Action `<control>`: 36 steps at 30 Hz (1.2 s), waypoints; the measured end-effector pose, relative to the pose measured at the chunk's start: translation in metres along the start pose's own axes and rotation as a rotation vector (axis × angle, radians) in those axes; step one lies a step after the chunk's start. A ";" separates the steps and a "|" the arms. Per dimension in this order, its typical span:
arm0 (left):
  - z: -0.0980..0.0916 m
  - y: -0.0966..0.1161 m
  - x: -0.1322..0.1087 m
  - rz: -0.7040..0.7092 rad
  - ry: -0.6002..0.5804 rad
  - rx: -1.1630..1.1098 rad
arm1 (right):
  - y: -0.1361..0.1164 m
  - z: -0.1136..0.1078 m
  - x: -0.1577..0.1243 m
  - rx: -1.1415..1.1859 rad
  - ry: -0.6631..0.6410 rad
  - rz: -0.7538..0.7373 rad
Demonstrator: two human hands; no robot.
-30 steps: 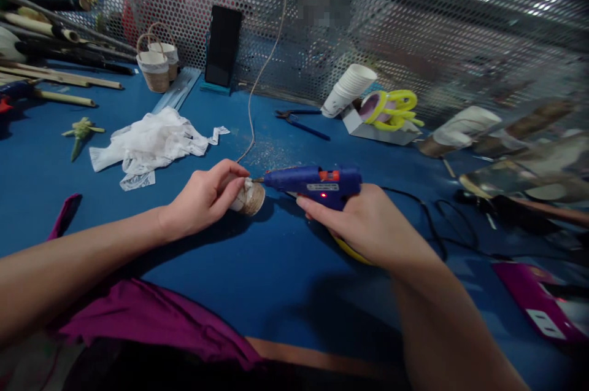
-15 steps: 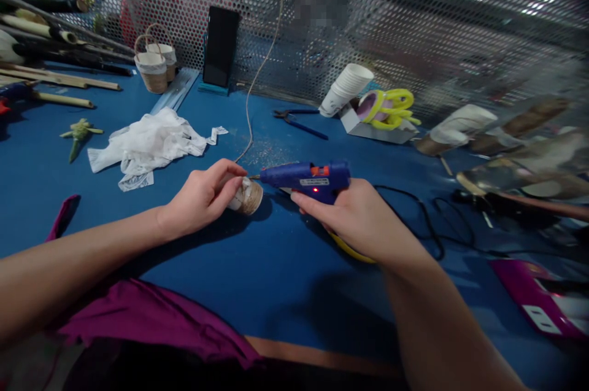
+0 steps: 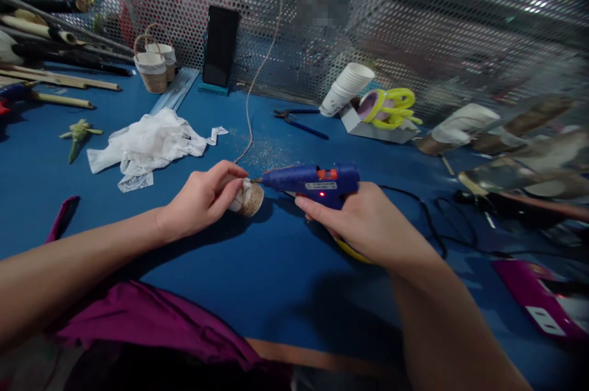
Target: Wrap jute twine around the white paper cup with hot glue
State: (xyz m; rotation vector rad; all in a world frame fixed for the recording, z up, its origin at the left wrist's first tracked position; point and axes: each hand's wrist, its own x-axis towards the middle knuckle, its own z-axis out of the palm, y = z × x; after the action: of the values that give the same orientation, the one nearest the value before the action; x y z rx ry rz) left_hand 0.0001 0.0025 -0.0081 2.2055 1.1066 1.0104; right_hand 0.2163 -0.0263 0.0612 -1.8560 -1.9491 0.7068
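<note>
Lying on its side on the blue table is a small paper cup [image 3: 253, 201] partly wrapped in twine. My left hand [image 3: 207, 201] is closed on it, thumb and fingers pinching its far left part. The twine [image 3: 251, 108] runs from there up past the mesh screen. My right hand [image 3: 363, 219] grips a blue hot glue gun [image 3: 310, 182] by its handle, with a red light lit on its side. The gun's nozzle points left and is at the cup's upper edge; whether it touches, I cannot tell.
White crumpled cloth [image 3: 151, 142] lies left of the cup, near two twine baskets [image 3: 151, 75] and a phone [image 3: 221, 47] on a stand. Pliers [image 3: 301, 121], stacked paper cups [image 3: 345, 89] and a box [image 3: 377, 127] stand behind. A cord [image 3: 427, 219] trails right toward a purple power strip [image 3: 538, 299].
The glue gun in my right hand has shifted slightly to the right and down, its nozzle still close to the cup. My left hand and the cup stay almost in place.
</note>
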 end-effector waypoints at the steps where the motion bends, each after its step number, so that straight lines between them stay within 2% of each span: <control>1: 0.000 0.000 0.000 -0.004 -0.003 0.000 | -0.001 0.000 -0.001 0.005 -0.022 0.012; 3: 0.000 0.000 0.000 -0.016 -0.010 0.000 | -0.003 -0.001 -0.002 0.011 -0.067 0.045; 11: -0.001 0.000 0.000 -0.026 -0.014 0.009 | -0.004 -0.005 -0.007 0.011 -0.048 0.007; 22: 0.000 0.001 0.001 -0.003 -0.007 0.000 | 0.000 0.001 0.003 -0.007 -0.045 0.053; 30: -0.001 0.000 0.000 -0.016 -0.007 -0.007 | -0.005 -0.002 -0.003 0.007 -0.059 0.083; 36: 0.000 0.000 0.001 -0.033 -0.019 -0.024 | -0.006 -0.004 -0.005 0.038 -0.045 0.013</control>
State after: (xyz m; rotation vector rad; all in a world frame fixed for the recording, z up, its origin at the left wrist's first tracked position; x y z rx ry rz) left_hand 0.0000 0.0031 -0.0076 2.1670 1.1132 0.9818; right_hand 0.2136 -0.0309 0.0684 -1.8473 -1.9395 0.7902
